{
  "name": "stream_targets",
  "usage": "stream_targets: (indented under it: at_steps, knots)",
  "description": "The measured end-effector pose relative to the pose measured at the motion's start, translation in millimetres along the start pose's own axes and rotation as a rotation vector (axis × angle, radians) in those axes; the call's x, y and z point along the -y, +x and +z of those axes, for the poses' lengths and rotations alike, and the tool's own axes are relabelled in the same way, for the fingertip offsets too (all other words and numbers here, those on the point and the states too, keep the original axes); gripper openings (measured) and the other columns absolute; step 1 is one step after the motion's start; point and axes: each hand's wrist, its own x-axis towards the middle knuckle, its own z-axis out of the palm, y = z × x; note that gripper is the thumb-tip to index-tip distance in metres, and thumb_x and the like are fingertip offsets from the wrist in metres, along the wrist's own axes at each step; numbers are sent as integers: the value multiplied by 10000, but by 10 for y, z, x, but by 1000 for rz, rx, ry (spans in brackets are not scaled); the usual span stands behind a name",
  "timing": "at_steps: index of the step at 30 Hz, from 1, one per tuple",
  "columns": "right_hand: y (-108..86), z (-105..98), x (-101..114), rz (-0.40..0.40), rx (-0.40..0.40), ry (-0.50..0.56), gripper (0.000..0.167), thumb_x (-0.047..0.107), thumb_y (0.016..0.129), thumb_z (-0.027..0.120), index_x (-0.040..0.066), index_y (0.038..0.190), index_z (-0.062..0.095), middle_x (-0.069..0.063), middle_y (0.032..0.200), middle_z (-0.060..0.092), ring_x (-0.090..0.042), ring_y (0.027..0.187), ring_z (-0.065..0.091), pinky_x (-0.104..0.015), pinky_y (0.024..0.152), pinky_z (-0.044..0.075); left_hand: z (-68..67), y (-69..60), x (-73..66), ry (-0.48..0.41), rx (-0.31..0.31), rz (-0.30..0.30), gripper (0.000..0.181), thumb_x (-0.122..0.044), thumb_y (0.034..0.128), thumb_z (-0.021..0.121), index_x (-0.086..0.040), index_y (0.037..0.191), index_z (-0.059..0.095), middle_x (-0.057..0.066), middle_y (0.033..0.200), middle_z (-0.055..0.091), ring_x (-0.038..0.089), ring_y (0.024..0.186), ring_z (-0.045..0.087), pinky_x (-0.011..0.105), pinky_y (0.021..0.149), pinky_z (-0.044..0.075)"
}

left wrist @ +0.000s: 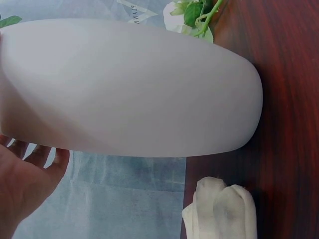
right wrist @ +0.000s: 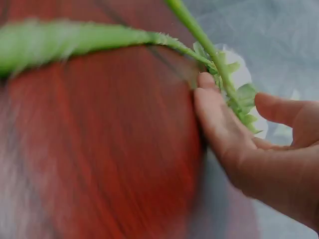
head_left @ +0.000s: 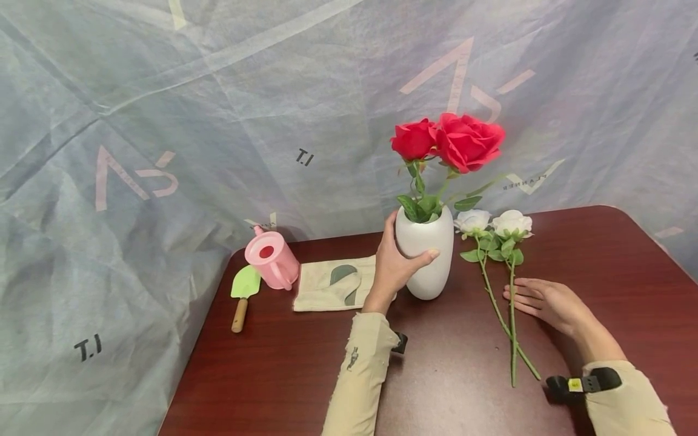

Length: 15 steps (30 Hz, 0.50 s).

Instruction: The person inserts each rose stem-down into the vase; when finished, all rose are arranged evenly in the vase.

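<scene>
- Vase (head_left: pixel 432 266): white, upright at the table top, just right of centre in the head view; contact under the base not clear.
- Red roses (head_left: pixel 470 142): two, standing in the vase, heads well above the mouth, green leaves (head_left: pixel 429 207) at the opening.
- Left hand (head_left: pixel 392 266): holds the vase by its left side, thumb across the front, other fingers round the far side.
- White roses (head_left: pixel 511 225): two, lying right of the vase, heads just beside it; stems (head_left: pixel 513 363) point toward the person and cross near the cut ends.
- Right hand (head_left: pixel 556 306): fingers nearly straight and side by side, thumb well apart from them in the right wrist view. Nothing gripped. Fingertips reach beneath the right-hand white rose's stem; touch cannot be told.
- Glove (head_left: pixel 316 284): cream with grey-green patches, flat on the table left of the vase, partly behind the left hand.
- Watering can (head_left: pixel 282 266): pink, upright, left of the glove.
- Trowel (head_left: pixel 246 283): light green blade, wooden handle, beside the can.
- Table (head_left: pixel 272 375): dark red-brown wood grain.
- Backdrop (head_left: pixel 245 109): grey creased cloth with printed letters.
- Sleeves (head_left: pixel 357 375): beige; a black device at each wrist.
</scene>
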Motion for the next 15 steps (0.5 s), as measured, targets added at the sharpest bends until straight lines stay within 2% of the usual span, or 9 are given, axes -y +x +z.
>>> stream_targets:
  at_steps: [4, 5, 7, 9, 13, 15]
  knots:
    - [126, -135, -104, -21, 237, 480, 370, 109, 1043, 195, -62, 1353, 302, -143, 1228, 571, -242, 1161, 525, -370, 992, 362, -1, -2, 6, -6, -6, 1, 961, -419, 679, 806, -407, 1433, 210, -106, 1297, 460, 106, 1055, 517, 359, 800, 462]
    - [153, -158, -126, -18, 286, 563, 381, 111, 1043, 160, -40, 1314, 382, -159, 1249, 554, -256, 1182, 505, -378, 1011, 337, -1, -4, 6, -9, -6, 0, 961, -415, 679, 807, -406, 1434, 212, -106, 1298, 460, 107, 1056, 518, 360, 800, 462]
    - [186, -182, -160, -17, 332, 666, 455, 119, 1041, 123, -11, 1217, 522, -176, 1261, 542, -269, 1196, 491, -388, 1022, 320, 1, -7, 10, -15, -1, -2, 963, -412, 682, 806, -390, 1441, 215, -106, 1302, 457, 108, 1056, 518, 359, 798, 462]
    - [197, -183, -184, -38, 330, 680, 494, 118, 1039, 120, -5, 1195, 573, -165, 1241, 559, -258, 1181, 506, -377, 1009, 341, 4, -9, 13, -16, 5, -3, 966, -416, 683, 805, -371, 1449, 217, -105, 1303, 455, 109, 1056, 517, 358, 798, 463]
    - [188, -156, -204, -87, 268, 615, 469, 77, 1035, 169, 2, 1167, 613, -117, 1153, 612, -210, 1112, 561, -335, 948, 412, 3, -10, 10, -23, 12, -1, 970, -415, 688, 802, -373, 1453, 206, -103, 1313, 449, 108, 1064, 514, 356, 802, 461]
    - [188, -156, -219, -94, 267, 603, 471, 67, 1033, 170, 9, 1169, 617, -103, 1136, 618, -197, 1098, 568, -324, 939, 420, 1, -12, 6, -26, 11, -1, 970, -409, 688, 803, -389, 1448, 201, -103, 1315, 449, 107, 1066, 513, 356, 805, 460]
